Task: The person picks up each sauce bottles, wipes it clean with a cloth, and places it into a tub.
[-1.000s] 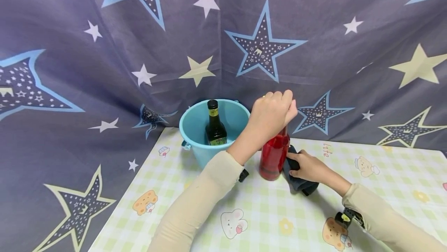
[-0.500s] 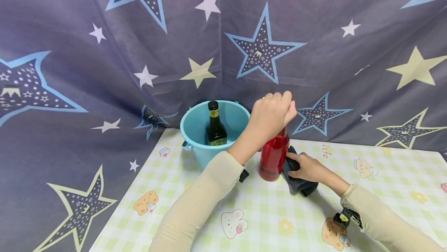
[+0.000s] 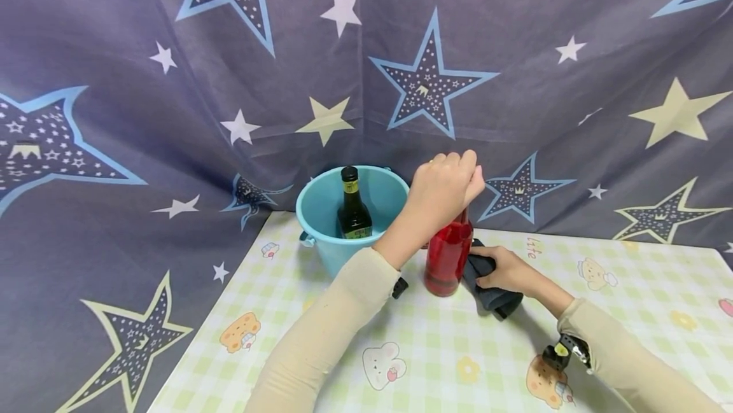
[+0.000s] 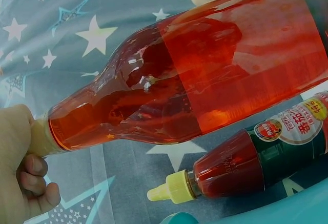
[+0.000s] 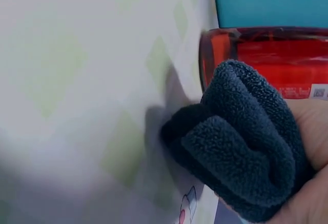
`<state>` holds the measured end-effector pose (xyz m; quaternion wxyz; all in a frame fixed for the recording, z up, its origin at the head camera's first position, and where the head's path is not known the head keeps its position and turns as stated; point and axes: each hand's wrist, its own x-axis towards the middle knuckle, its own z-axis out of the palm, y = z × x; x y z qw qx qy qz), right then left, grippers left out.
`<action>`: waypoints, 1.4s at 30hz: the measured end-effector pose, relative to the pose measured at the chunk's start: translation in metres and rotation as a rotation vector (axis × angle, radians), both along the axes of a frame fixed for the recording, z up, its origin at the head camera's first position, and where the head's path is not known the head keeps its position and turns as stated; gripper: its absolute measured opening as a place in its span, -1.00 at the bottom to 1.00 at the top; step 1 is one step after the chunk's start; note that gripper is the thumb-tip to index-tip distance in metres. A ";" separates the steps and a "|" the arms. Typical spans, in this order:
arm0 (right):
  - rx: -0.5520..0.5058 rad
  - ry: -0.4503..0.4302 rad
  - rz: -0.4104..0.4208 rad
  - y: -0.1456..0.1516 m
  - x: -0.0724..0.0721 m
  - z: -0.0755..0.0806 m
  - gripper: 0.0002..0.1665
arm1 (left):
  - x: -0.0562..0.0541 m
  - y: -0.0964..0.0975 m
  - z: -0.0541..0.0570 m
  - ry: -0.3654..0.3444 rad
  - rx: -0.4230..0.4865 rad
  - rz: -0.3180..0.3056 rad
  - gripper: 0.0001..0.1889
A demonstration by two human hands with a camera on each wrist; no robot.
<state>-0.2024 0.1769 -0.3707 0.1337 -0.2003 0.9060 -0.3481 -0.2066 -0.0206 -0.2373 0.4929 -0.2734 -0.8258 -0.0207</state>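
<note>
A tall glass bottle of red liquid point(image 3: 448, 260) stands on the table in the head view. My left hand point(image 3: 443, 184) grips it from above, fingers curled round the top of its neck; the left wrist view shows the pale cap point(image 4: 43, 137) under them. Right of the bottle, my right hand point(image 3: 506, 273) holds a folded dark blue-grey towel point(image 3: 494, 300), with the thumb and fingers pinching it. In the right wrist view the fluffy towel point(image 5: 230, 152) overlaps the lower side of the red bottle point(image 5: 287, 55).
A light blue bucket point(image 3: 326, 252) stands left of the bottle, with a dark sauce bottle point(image 3: 355, 214) upright in it. Behind, in the left wrist view, is a tomato sauce bottle point(image 4: 230, 170) with a yellow nozzle. A star-patterned curtain point(image 3: 515, 50) backs the checked tablecloth point(image 3: 424, 349).
My right hand has shifted slightly on the towel beside the bottle. My left hand keeps its grip on the neck, and the bottle stays in place. The head view has drifted a little.
</note>
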 end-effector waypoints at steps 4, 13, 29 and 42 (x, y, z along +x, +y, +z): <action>-0.055 0.005 0.017 0.003 -0.001 0.001 -0.14 | -0.001 0.000 0.000 0.012 -0.006 0.005 -0.75; -0.084 0.020 -0.017 0.009 -0.002 0.011 -0.14 | -0.002 -0.003 0.000 -0.011 -0.009 0.023 -0.75; -0.442 0.224 -0.156 0.030 0.023 0.084 -0.17 | 0.003 -0.002 0.004 -0.002 -0.028 0.057 -0.75; -1.372 0.067 0.170 0.012 0.040 0.102 -0.25 | 0.006 -0.005 0.007 -0.140 -0.052 0.006 -0.71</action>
